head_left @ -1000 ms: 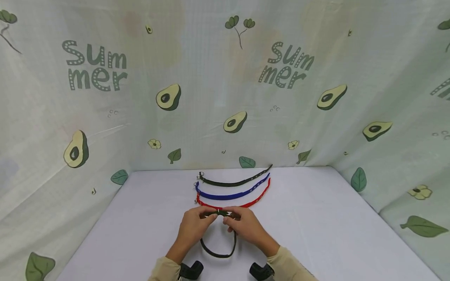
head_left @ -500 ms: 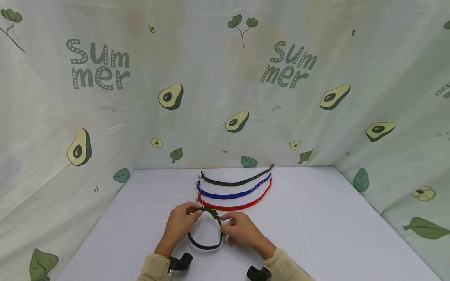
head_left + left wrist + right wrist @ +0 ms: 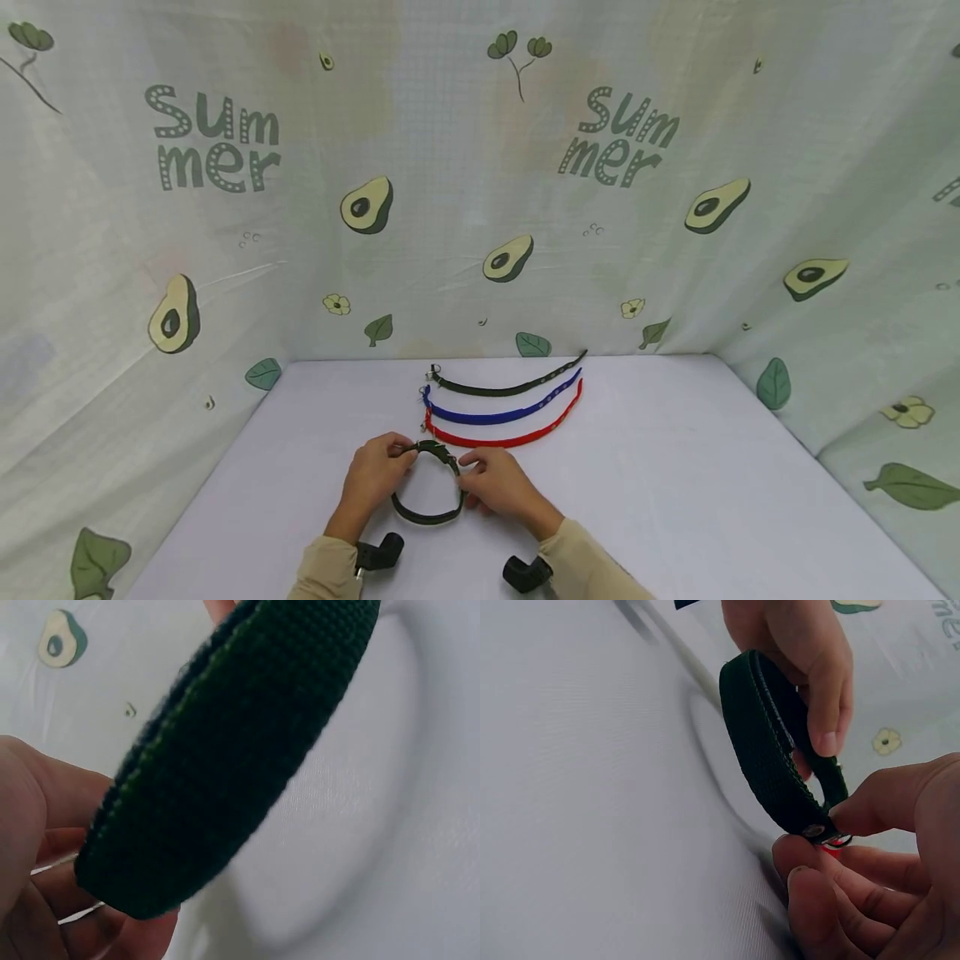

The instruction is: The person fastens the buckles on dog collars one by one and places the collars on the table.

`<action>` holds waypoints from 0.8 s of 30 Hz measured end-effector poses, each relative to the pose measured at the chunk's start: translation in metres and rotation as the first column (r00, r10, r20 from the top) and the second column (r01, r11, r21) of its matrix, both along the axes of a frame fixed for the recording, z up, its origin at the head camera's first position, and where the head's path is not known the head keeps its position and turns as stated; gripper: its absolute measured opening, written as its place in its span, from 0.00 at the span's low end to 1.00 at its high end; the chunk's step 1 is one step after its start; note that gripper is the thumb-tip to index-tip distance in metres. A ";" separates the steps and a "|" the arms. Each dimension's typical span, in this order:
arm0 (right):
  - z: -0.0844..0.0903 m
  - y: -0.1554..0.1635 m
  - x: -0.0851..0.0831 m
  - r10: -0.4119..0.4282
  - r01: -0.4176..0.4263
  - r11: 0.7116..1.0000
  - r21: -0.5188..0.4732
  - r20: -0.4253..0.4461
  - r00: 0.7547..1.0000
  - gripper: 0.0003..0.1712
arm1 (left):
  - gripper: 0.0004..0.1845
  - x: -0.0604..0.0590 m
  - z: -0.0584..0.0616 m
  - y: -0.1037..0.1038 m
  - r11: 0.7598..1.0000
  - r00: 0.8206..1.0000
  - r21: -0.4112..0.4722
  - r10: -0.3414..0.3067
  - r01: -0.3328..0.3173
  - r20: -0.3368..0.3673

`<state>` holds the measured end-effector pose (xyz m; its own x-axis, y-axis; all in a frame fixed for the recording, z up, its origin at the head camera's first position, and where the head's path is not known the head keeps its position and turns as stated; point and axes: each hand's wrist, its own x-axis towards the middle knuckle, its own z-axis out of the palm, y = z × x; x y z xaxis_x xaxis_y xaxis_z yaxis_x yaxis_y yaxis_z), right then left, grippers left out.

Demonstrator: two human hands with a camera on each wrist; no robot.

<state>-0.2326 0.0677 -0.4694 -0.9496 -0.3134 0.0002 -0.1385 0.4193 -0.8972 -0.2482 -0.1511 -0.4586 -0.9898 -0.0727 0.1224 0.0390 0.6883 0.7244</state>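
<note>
Dark green collar (image 3: 427, 492) closed into a loop, standing on edge on the white table (image 3: 675, 467), just in front of the red strap (image 3: 498, 437). Left hand (image 3: 371, 475) on the loop's left side, forearm coming in from the near edge, thumb and fingers curled around the band near its top; the left wrist view shows the woven band (image 3: 225, 757) crossing the palm (image 3: 30, 825). Right hand (image 3: 495, 487) on the loop's right side, wrist low to the table, fingertips (image 3: 810, 862) pinching the band at the metal rivet (image 3: 814, 830) near the buckle end. Both hands nearly meet at the top of the loop. Behind the collar, three flat straps in a row: red nearest, blue strap (image 3: 498, 412) next, dark strap (image 3: 502, 386) farthest, close by the avocado-print cloth (image 3: 480, 208).
</note>
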 end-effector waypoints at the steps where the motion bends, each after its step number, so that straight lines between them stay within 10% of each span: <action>1: -0.001 -0.002 -0.001 0.001 -0.001 1.000 -0.003 -0.002 1.000 0.17 | 0.08 0.000 0.000 -0.002 1.000 1.000 -0.026 0.005 -0.005 -0.002; 24: -0.002 -0.021 -0.006 -0.008 0.009 1.000 0.014 -0.041 0.999 0.07 | 0.06 -0.004 -0.002 -0.026 0.990 1.000 -0.141 -0.004 0.006 0.020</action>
<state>-0.2390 0.0465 -0.4714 -0.9515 -0.3056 0.0347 -0.1715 0.4335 -0.8847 -0.2519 -0.1774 -0.4605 -0.9924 -0.0513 0.1119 0.0295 0.7832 0.6210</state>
